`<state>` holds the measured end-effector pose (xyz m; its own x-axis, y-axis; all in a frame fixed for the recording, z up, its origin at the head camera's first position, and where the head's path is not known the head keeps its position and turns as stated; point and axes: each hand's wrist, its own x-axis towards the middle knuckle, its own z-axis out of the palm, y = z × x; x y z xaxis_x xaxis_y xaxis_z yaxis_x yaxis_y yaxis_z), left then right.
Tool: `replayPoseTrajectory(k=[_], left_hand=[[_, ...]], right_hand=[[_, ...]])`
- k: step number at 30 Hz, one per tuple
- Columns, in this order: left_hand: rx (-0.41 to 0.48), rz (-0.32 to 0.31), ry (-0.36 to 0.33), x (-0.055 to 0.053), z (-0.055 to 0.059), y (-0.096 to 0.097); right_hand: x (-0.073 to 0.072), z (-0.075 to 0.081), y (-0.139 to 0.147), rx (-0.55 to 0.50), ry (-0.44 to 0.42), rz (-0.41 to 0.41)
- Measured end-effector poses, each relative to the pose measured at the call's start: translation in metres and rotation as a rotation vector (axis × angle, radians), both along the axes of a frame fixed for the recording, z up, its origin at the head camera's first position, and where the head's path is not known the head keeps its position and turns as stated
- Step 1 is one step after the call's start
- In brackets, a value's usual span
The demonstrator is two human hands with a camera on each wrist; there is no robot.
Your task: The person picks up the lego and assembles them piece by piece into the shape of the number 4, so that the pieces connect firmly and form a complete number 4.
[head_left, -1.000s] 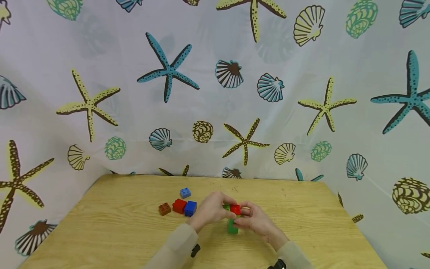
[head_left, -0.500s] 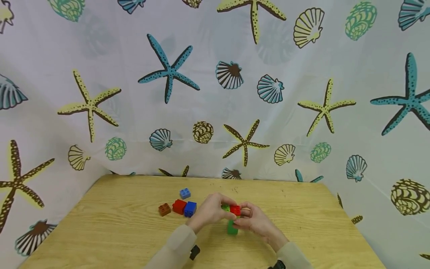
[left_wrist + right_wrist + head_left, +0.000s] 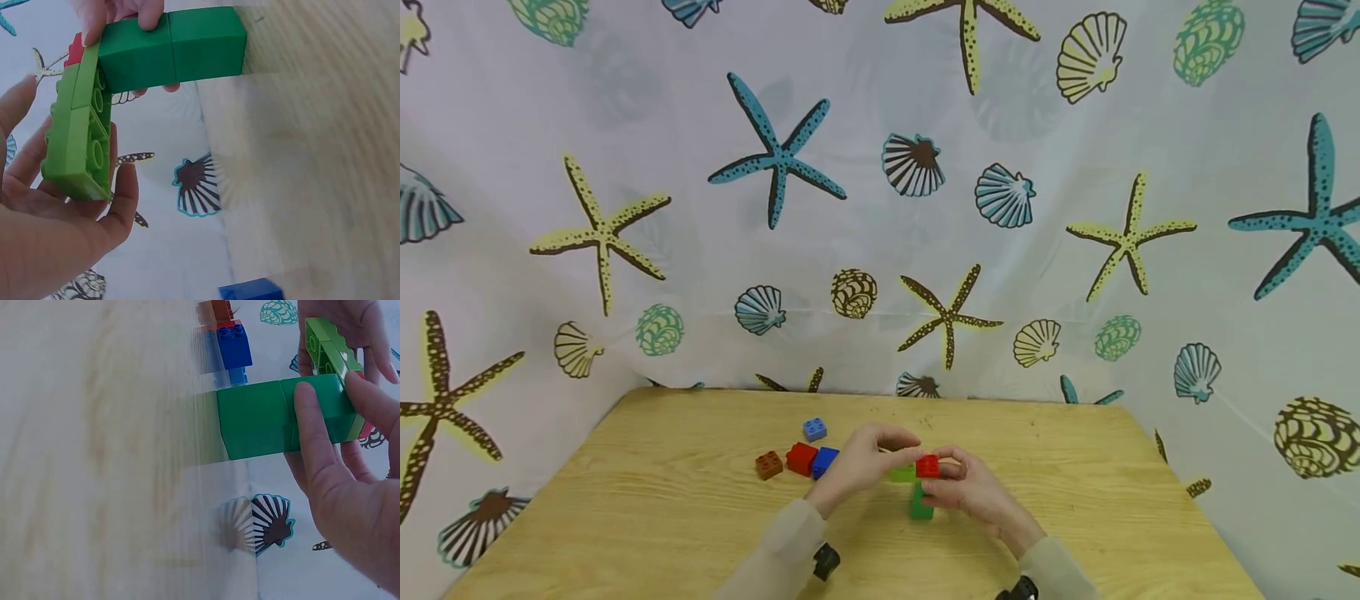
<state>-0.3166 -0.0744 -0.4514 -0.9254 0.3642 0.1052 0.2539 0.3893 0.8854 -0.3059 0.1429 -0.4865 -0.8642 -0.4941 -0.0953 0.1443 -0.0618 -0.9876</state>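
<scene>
My right hand (image 3: pixel 350 481) grips the upper part of a stack of two dark green toy building bricks (image 3: pixel 256 419), which stands upright on the table. Light green bricks (image 3: pixel 78 137) sit across its top and jut out to the left, and a red brick (image 3: pixel 927 466) is above them. Around the jutting end is my left hand (image 3: pixel 62 244), its thumb apart from the bricks and its fingers loosely bent behind and beside them. From the head view, the left hand (image 3: pixel 861 462) is just left of the light green bricks, with thumb and fingers spread.
Left of the hands on the wooden table (image 3: pixel 662 500) lie a brown brick (image 3: pixel 768 465), a red brick (image 3: pixel 801 457), a blue brick (image 3: pixel 824 460) and a lighter blue brick (image 3: pixel 814 429). A shell-patterned cloth (image 3: pixel 880 233) hangs behind.
My left hand has let go of the bricks' top and drawn slightly left, uncovering more light green. My right hand keeps its grip on the stack.
</scene>
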Motion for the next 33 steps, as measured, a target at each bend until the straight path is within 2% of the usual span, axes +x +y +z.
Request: replayPoseTrajectory(k=[6,10,16,22,24,30,33], left_hand=[[0.149,0.056,-0.078,-0.002,-0.001,-0.014],[0.18,0.09,-0.101,-0.003,-0.001,-0.025],[0.227,0.079,-0.122,-0.004,-0.004,-0.044],[0.19,0.047,-0.117,-0.007,-0.009,-0.064],[0.15,0.029,-0.104,-0.01,-0.012,-0.072],[0.02,-0.081,-0.033,-0.019,-0.018,-0.093],[-0.04,-0.098,-0.009,-0.023,-0.02,-0.102]], right_hand=[[-0.002,0.005,0.0,0.015,0.005,-0.024],[-0.003,0.006,-0.001,0.019,0.009,-0.028],[-0.002,0.003,-0.002,0.009,0.011,-0.027],[-0.002,0.001,-0.003,-0.018,-0.003,-0.03],[-0.001,0.001,-0.003,-0.025,-0.005,-0.029],[-0.002,0.0,-0.004,-0.037,-0.02,-0.035],[-0.002,-0.001,-0.004,-0.032,-0.02,-0.036]])
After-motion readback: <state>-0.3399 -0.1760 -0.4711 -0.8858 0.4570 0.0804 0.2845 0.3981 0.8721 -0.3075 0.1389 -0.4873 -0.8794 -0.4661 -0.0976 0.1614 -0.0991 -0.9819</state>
